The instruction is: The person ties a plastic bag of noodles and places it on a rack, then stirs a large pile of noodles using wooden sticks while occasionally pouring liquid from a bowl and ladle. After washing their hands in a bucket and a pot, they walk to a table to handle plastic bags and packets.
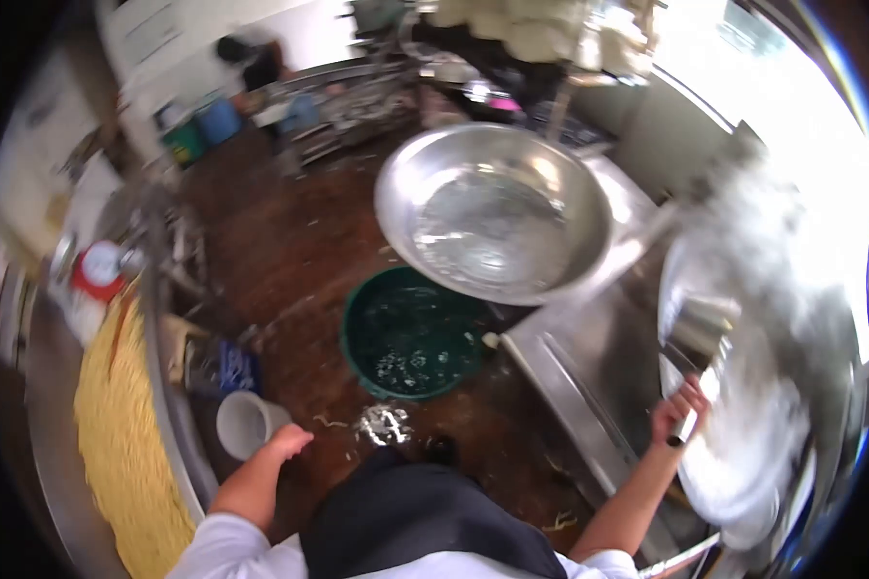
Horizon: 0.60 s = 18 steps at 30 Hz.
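My right hand [679, 413] is wrapped round the handle of a metal dipper [702, 326] with a deep cylindrical cup. The cup is over a wide steaming pan [743, 463] at the right, and white steam hides much of the pan's inside. My left hand [290, 442] hangs low at the left with its fingers curled together, and nothing shows in it. Just beside it, overlapping in this view, stands a white bucket [244, 427]. A large steel basin [396, 198] with clear water sits ahead, at the end of the metal counter.
Below the basin a green tub [350, 338] of water stands on the wet brown floor [270, 232]. Yellow noodles [126, 454] fill a long trough at the left, near a red scale [98, 270]. A steel counter [589, 357] borders the pan. Another person [254, 66] is far back.
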Each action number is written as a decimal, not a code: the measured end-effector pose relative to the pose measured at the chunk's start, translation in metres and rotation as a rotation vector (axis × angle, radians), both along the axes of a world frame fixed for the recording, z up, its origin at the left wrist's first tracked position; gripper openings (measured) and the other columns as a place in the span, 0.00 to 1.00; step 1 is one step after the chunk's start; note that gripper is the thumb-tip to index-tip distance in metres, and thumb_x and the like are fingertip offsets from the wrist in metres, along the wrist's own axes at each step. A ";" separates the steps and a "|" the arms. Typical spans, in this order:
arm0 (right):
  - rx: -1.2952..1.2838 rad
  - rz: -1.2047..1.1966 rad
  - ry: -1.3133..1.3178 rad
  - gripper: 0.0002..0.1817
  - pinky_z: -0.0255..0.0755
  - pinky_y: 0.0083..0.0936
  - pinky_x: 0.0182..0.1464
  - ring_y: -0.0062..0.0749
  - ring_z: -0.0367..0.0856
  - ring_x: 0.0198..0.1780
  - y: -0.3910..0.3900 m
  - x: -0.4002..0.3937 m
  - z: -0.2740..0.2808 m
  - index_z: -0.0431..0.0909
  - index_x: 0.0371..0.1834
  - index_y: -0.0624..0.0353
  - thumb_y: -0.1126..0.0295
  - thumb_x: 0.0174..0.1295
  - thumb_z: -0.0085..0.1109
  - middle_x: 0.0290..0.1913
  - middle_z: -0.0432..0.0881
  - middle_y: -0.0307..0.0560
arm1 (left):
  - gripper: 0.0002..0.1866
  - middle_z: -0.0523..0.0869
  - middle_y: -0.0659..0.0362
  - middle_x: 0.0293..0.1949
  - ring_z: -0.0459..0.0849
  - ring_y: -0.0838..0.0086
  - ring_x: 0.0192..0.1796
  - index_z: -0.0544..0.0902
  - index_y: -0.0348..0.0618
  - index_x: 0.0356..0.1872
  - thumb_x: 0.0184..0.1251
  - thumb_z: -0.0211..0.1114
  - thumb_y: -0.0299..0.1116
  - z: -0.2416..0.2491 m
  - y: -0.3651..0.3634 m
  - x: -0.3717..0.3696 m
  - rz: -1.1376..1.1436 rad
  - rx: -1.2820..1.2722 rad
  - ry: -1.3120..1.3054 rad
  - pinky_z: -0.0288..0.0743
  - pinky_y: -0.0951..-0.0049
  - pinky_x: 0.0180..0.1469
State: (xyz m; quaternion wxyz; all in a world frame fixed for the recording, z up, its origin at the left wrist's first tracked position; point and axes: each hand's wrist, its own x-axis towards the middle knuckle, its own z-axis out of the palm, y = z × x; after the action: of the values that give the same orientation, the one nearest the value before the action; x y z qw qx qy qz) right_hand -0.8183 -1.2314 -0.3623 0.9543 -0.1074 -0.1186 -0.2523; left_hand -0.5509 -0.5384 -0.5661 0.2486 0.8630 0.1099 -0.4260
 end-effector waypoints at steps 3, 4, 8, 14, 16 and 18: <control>0.078 0.061 -0.189 0.11 0.68 0.25 0.30 0.25 0.77 0.26 -0.028 0.019 0.006 0.66 0.50 0.58 0.74 0.67 0.53 0.28 0.75 0.37 | 0.19 0.79 0.57 0.19 0.76 0.69 0.18 0.85 0.41 0.29 0.64 0.65 0.50 0.012 0.007 -0.015 0.081 0.048 -0.028 0.70 0.64 0.20; 0.062 0.055 -0.238 0.12 0.68 0.25 0.29 0.24 0.77 0.25 -0.034 0.027 0.009 0.66 0.50 0.58 0.75 0.66 0.54 0.28 0.75 0.37 | 0.20 0.80 0.56 0.19 0.78 0.67 0.19 0.85 0.41 0.29 0.63 0.65 0.50 0.012 0.007 -0.018 0.090 0.061 -0.038 0.72 0.62 0.21; 0.045 0.015 -0.317 0.10 0.68 0.24 0.27 0.21 0.77 0.24 -0.029 0.050 0.031 0.67 0.48 0.58 0.77 0.66 0.53 0.26 0.73 0.37 | 0.22 0.84 0.53 0.22 0.82 0.63 0.23 0.85 0.39 0.27 0.62 0.65 0.51 0.013 -0.003 -0.028 0.084 0.077 0.000 0.76 0.60 0.27; -0.164 0.013 0.077 0.14 0.64 0.22 0.27 0.18 0.68 0.23 -0.003 0.066 0.021 0.67 0.57 0.59 0.70 0.71 0.49 0.30 0.71 0.36 | 0.22 0.89 0.45 0.33 0.88 0.52 0.38 0.90 0.40 0.32 0.62 0.64 0.52 0.013 -0.021 -0.043 -0.085 0.001 -0.080 0.80 0.55 0.47; -0.277 -0.101 0.403 0.11 0.66 0.21 0.25 0.19 0.69 0.23 0.027 0.073 0.007 0.71 0.53 0.58 0.68 0.70 0.52 0.27 0.72 0.35 | 0.22 0.89 0.44 0.35 0.88 0.51 0.41 0.90 0.40 0.32 0.62 0.63 0.52 0.003 -0.015 -0.047 -0.068 0.002 -0.086 0.79 0.56 0.50; -0.318 -0.133 0.695 0.09 0.66 0.20 0.22 0.20 0.69 0.21 0.036 0.079 -0.032 0.74 0.49 0.55 0.66 0.69 0.54 0.23 0.71 0.34 | 0.22 0.89 0.44 0.38 0.88 0.50 0.43 0.90 0.41 0.33 0.61 0.63 0.52 -0.010 -0.004 -0.051 -0.103 0.010 -0.181 0.79 0.56 0.51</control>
State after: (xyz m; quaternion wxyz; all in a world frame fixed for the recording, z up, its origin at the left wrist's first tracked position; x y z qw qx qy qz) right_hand -0.7389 -1.1949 -0.3940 0.8906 -0.3407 0.1815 -0.2405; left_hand -0.6020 -0.5424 -0.5766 0.2308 0.9037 0.0447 -0.3579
